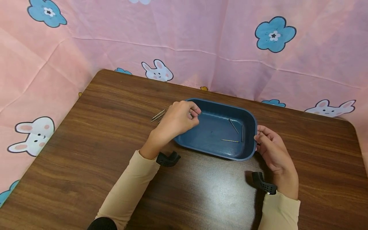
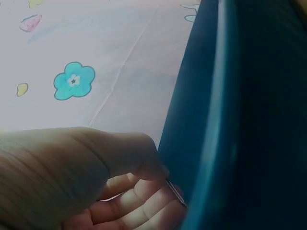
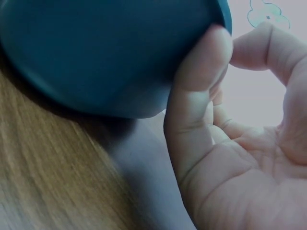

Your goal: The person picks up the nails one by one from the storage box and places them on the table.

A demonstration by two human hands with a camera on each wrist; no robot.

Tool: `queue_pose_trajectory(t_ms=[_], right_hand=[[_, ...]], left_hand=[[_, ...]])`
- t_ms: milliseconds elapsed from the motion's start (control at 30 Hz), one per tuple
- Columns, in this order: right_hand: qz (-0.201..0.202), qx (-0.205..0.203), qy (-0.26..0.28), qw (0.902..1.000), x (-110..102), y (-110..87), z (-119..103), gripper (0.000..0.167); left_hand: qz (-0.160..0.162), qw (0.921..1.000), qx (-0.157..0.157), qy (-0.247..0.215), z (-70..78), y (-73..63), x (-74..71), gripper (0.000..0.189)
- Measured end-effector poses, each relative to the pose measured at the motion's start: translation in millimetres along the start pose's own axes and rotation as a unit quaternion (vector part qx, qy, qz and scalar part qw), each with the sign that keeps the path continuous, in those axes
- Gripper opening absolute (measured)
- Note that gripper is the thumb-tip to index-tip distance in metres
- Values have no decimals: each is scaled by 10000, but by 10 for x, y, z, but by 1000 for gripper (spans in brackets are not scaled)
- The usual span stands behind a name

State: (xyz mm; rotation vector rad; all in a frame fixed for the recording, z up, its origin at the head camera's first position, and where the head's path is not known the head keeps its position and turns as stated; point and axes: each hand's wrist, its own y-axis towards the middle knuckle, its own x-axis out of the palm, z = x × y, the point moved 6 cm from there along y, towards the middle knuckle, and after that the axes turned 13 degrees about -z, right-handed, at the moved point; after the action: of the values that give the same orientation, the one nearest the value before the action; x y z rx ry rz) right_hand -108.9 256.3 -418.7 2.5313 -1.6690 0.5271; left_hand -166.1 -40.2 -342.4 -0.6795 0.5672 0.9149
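Note:
A blue rectangular plastic tray (image 1: 210,131) stands on the table. My left hand (image 1: 179,117) is over its left end, and in the left wrist view the thumb and fingers pinch a thin metal nail (image 2: 176,192) close beside the tray wall (image 2: 220,110). At the tray's right end, my right hand (image 1: 271,147) holds the rim between thumb and fingers, as the right wrist view also shows. Three nails (image 1: 230,140) lie apart on the tray floor, toward the right side. Left of the tray, several more nails (image 1: 157,114) lie on the wood, partly hidden behind the left hand.
The brown wooden table (image 1: 115,121) has rounded back corners. A pink cloth (image 1: 189,38) with rabbits and blue flowers hangs behind it and along the left side. Black wrist mounts (image 1: 168,159) sit on both forearms, low over the table.

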Motion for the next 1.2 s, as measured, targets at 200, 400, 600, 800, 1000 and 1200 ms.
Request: queue_pose_trajectory(t_ms=[200, 400, 600, 800, 1000, 1200], right_hand=[[31, 43, -40, 10000, 1, 0, 9, 22], [-26, -77, 68, 9999, -16, -14, 1, 25], [-49, -65, 123, 9999, -26, -12, 2, 25], [-19, -4, 105, 9999, -12, 3, 8, 24], [11, 9, 152, 9999, -2, 7, 12, 25], [-59, -30, 149, 9999, 6, 12, 20, 26]], left_hand=[[-13, 9996, 52, -277, -17, -34, -44, 22], [-115, 9987, 142, -466, 6, -47, -49, 23], [-236, 9967, 184, -759, -10, -51, -43, 24], [-275, 9955, 118, -896, -40, -53, -77, 23], [-267, 9941, 67, -1052, -72, -63, -122, 23], [-292, 9920, 113, -1220, -92, -74, -145, 24]])
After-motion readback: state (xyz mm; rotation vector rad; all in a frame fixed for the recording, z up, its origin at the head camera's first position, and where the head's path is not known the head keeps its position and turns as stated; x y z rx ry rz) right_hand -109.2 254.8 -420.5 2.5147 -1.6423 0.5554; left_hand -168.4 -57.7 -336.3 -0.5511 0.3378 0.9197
